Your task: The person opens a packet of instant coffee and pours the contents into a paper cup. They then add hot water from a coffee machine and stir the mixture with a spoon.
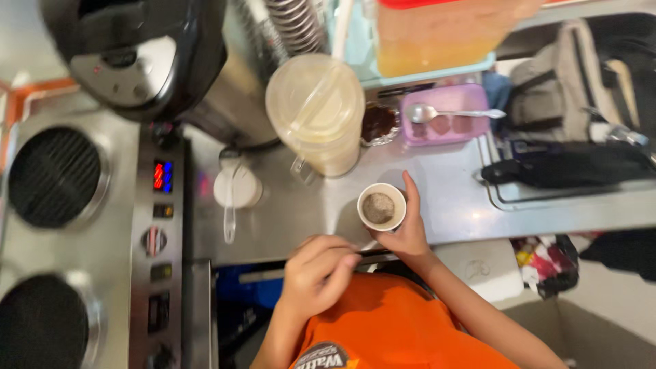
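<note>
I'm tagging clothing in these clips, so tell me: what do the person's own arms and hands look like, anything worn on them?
Both arms are bare up to the frame's lower edge: no sleeves, gloves, watch or rings that I can make out on the left hand or the right hand. The person wears an orange top with a dark round printed patch near the bottom edge.

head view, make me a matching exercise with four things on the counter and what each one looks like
Things:
1. paper cup
2. spoon
3. tall jug
4. white lid

Descriptions:
a. lies across a purple tub
b. held by the right hand, brown powder inside
c. sits by the red display
d. clear, with creamy liquid

Pairs: 1-b, 2-a, 3-d, 4-c
</note>
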